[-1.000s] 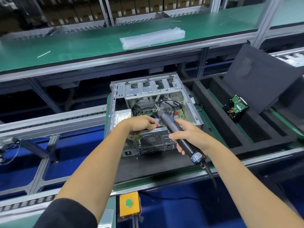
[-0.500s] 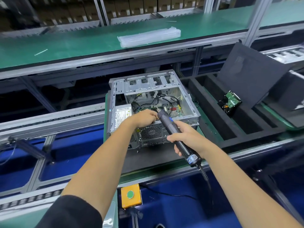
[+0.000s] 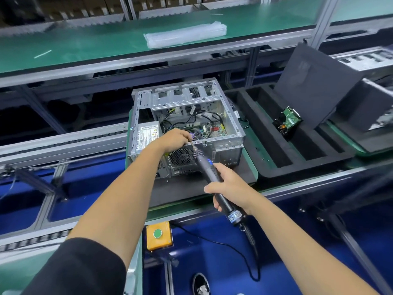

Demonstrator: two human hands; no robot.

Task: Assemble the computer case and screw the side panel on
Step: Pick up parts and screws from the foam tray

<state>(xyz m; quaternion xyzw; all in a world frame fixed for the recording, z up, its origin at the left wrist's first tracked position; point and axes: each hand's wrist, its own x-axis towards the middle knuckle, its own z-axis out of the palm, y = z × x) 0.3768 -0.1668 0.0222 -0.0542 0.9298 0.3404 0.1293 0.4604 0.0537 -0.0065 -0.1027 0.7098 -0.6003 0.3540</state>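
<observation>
An open silver computer case lies on its side on a dark mat, its inside with cables and motherboard facing up. My right hand grips a black electric screwdriver whose bit points up-left at the case's near top edge. My left hand rests at that edge with its fingers curled around the bit's tip; whether it holds a screw is hidden. A dark grey side panel leans upright to the right.
A black foam tray with long slots holds a hard drive right of the case. A yellow box with a green button hangs under the bench edge. A clear plastic bag lies on the upper green shelf.
The screwdriver has pulled back toward me, so its bit now shows at the case's near edge. My left hand stays at the bit's tip. The view has shifted a little.
</observation>
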